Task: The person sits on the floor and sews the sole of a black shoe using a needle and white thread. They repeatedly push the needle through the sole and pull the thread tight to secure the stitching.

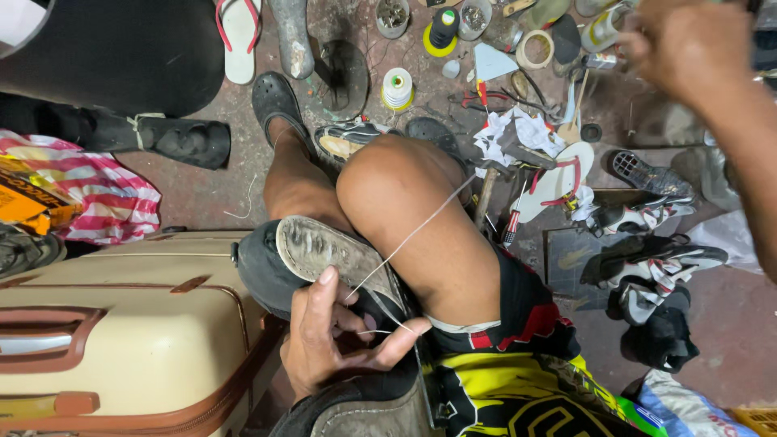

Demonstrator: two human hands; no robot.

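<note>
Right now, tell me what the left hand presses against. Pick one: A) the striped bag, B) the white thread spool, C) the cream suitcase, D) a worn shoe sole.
D: the left hand grips a worn shoe sole-up across the lap, fingers pinching the thread that runs taut up toward the raised right hand; the suitcase sits apart beside it.
</note>
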